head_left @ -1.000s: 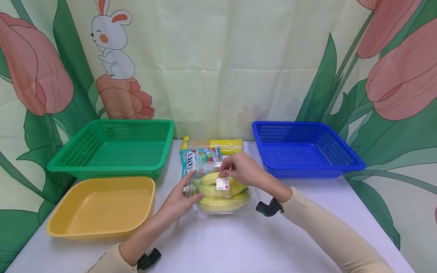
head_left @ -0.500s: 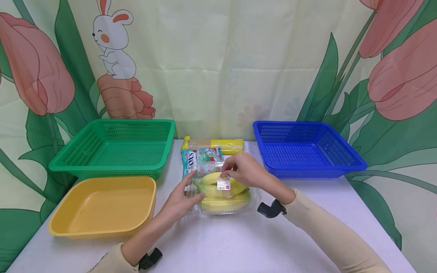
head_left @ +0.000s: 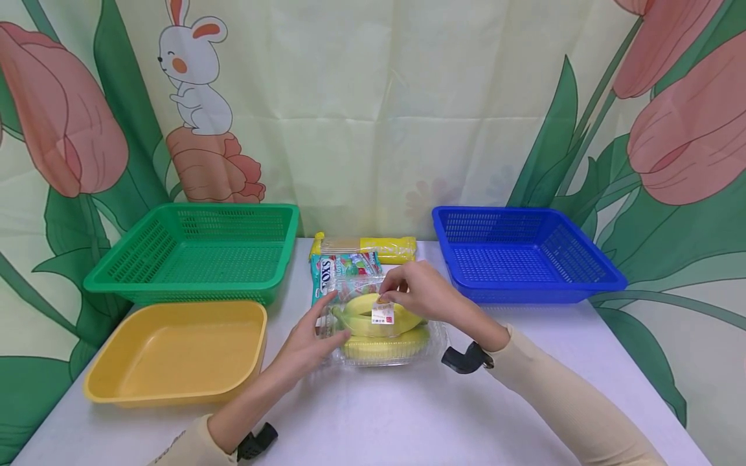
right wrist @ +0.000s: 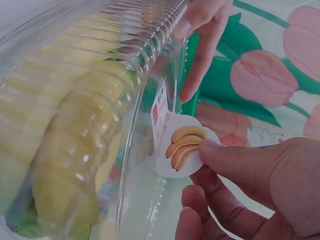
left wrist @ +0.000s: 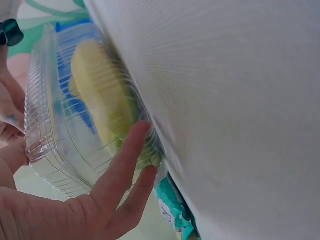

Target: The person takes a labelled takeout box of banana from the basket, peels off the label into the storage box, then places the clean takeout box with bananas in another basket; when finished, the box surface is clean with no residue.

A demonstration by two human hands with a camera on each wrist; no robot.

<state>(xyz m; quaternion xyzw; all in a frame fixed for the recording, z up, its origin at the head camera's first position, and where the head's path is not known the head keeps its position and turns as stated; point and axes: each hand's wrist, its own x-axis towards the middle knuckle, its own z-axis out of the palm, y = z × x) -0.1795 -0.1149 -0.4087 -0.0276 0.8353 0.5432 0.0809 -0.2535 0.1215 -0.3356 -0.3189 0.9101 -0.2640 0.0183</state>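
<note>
A clear plastic clamshell container (head_left: 434, 353) with bananas (head_left: 384, 346) inside stands on the white table. My left hand (head_left: 309, 336) spreads its thumb and fingers along the container's left side; the left wrist view shows two fairly straight fingers (left wrist: 120, 167) touching the plastic. Between thumb and fingertips my right hand (head_left: 422, 291) pinches the top of a white label (right wrist: 185, 145) with a banana picture on it. The label's lower part, printed with a red square, lies against the container's lid edge. The tip of the pinching forefinger is hidden behind the label.
Behind the container lie a teal FOX'S candy bag (head_left: 350, 262) and a yellow-wrapped pack (head_left: 387, 249). A green basket (head_left: 198, 285) and a yellow tub (head_left: 175, 391) stand at the left, a blue basket (head_left: 536, 288) at the right. A printed curtain hangs behind.
The view shifts very slightly between the first and second frames. Both hands keep their places at the container, the right one still pinching the label.
</note>
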